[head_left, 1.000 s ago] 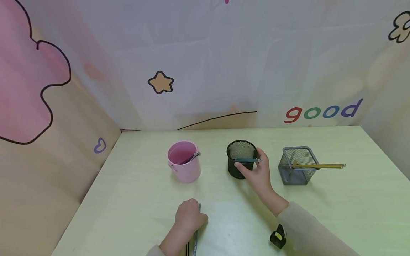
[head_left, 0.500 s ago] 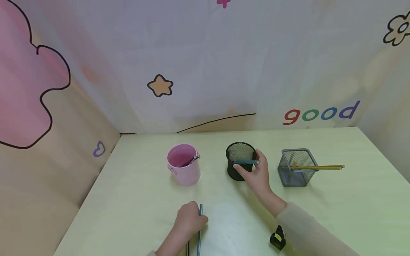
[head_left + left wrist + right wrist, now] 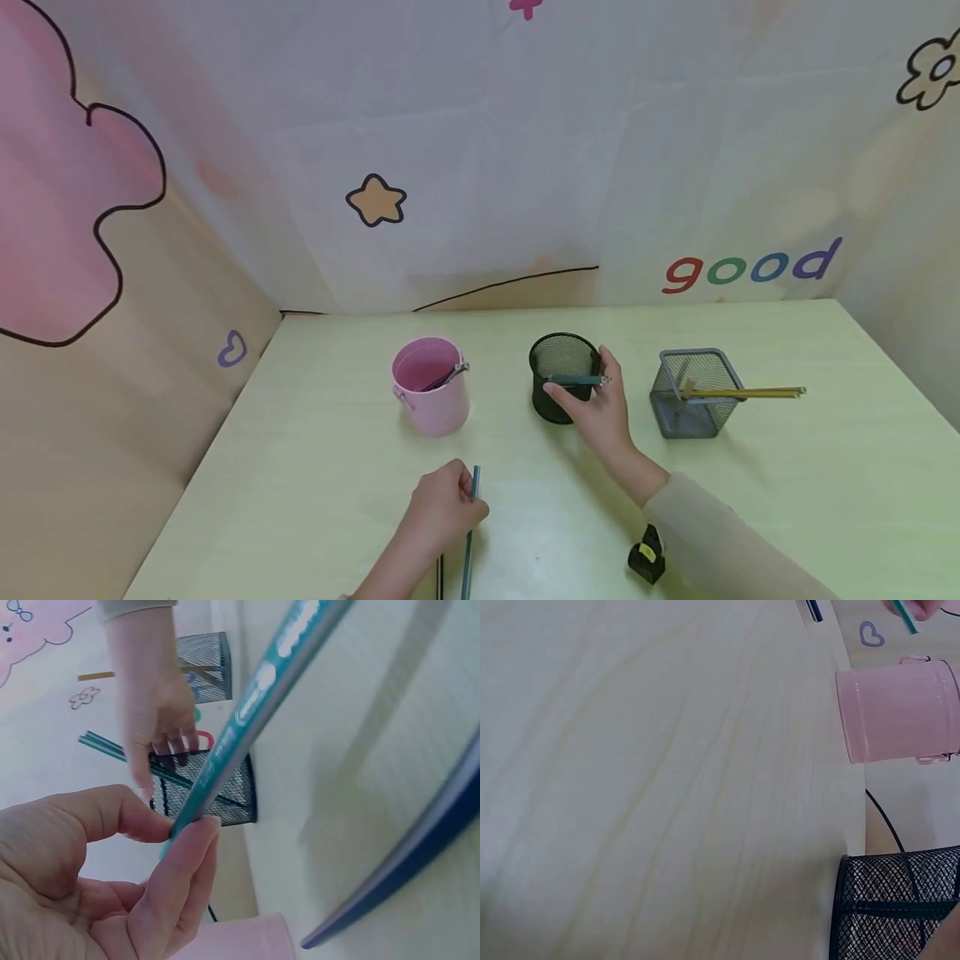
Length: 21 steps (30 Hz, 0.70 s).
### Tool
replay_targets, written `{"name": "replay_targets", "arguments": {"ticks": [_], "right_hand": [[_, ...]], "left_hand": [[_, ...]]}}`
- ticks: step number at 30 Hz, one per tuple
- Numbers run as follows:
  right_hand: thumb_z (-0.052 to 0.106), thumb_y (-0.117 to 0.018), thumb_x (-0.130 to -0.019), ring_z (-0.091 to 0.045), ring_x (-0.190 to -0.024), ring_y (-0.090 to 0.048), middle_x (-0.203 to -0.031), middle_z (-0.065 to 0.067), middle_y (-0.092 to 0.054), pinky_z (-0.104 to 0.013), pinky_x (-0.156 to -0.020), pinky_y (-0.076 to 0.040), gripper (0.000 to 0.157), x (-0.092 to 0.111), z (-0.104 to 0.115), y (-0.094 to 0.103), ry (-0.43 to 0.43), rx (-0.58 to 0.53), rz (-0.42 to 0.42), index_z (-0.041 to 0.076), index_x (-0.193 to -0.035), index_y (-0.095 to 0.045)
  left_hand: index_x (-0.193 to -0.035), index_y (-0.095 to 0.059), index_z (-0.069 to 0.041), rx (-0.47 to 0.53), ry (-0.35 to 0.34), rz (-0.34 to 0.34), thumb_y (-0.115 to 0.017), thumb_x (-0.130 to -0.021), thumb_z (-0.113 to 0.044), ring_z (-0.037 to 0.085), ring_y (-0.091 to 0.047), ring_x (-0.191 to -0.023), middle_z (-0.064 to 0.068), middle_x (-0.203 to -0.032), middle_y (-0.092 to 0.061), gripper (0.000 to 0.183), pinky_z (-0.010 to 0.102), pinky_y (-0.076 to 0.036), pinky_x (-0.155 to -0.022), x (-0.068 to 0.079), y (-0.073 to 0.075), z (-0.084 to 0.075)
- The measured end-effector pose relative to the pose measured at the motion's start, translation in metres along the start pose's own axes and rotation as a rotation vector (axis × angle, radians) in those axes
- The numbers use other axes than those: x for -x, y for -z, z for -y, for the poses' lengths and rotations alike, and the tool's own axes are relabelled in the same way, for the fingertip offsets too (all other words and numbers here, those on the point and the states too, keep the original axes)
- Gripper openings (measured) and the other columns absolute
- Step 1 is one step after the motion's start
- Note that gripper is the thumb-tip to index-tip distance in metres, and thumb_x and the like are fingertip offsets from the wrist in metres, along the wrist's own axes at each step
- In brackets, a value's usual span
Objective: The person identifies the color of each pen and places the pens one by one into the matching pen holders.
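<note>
My left hand (image 3: 442,510) pinches a teal pencil (image 3: 262,690) between thumb and fingertips, holding it at a slant over the table. Beside it a dark blue pencil (image 3: 409,874) lies on the tabletop, partly behind the left forearm in the head view. My right hand (image 3: 602,412) grips the side of a round black mesh pen holder (image 3: 551,406), thumb at the front and fingers round the right. Several teal pencils (image 3: 576,380) lean in that holder, their ends sticking out over its rim towards the right hand.
A pink bucket (image 3: 441,410) with dark pencils (image 3: 450,374) stands left of the black holder. To the right is a square grey mesh holder (image 3: 688,423) with yellow pencils (image 3: 776,392) leaning out. A small black object with a yellow label (image 3: 647,557) lies near the right sleeve.
My left hand has raised the teal pencil a little, and its far end now shows farther up and to the right. The right hand keeps its grip on the black holder.
</note>
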State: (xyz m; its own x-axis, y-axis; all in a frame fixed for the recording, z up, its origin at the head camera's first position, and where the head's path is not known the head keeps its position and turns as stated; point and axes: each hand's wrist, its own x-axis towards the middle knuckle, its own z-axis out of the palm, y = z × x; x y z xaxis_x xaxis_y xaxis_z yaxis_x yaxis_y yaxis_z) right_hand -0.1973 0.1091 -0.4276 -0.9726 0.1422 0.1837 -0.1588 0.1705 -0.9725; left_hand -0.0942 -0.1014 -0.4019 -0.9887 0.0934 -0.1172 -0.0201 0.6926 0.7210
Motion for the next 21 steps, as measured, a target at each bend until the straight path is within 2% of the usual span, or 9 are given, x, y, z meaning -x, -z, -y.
{"name": "replay_targets", "arguments": {"ticks": [5, 15, 21], "right_hand": [[0.013, -0.076, -0.08, -0.029, -0.144, -0.018, -0.155, -0.02, -0.016, -0.045, -0.116, -0.021, 0.096, -0.001, 0.002, 0.0, -0.006, -0.005, 0.005, -0.001, -0.149, -0.011], [0.014, -0.077, -0.079, -0.029, -0.144, -0.021, -0.154, -0.02, -0.019, -0.047, -0.115, -0.023, 0.095, -0.002, 0.001, 0.002, -0.006, 0.027, 0.003, -0.003, -0.148, -0.014], [0.012, -0.077, -0.079, -0.028, -0.142, -0.024, -0.153, -0.019, -0.023, -0.047, -0.115, -0.023, 0.093, 0.0, 0.0, 0.001, -0.023, 0.003, 0.006, -0.004, -0.147, -0.017]], "left_hand": [[-0.077, -0.051, -0.006, 0.051, -0.077, -0.042, -0.062, -0.071, -0.004, 0.011, -0.044, -0.057, -0.002, -0.064, -0.05, 0.013, 0.022, -0.035, -0.05, 0.003, 0.008, -0.006], [-0.083, -0.053, -0.006, 0.148, -0.116, -0.086, -0.059, -0.074, -0.003, 0.01, -0.046, -0.063, -0.001, -0.069, -0.051, 0.011, 0.019, -0.038, -0.055, 0.008, 0.014, -0.016], [-0.085, -0.054, -0.004, 0.196, -0.16, -0.104, -0.056, -0.076, -0.001, 0.01, -0.048, -0.066, 0.001, -0.073, -0.052, 0.01, 0.018, -0.042, -0.058, 0.008, 0.015, -0.019]]}}
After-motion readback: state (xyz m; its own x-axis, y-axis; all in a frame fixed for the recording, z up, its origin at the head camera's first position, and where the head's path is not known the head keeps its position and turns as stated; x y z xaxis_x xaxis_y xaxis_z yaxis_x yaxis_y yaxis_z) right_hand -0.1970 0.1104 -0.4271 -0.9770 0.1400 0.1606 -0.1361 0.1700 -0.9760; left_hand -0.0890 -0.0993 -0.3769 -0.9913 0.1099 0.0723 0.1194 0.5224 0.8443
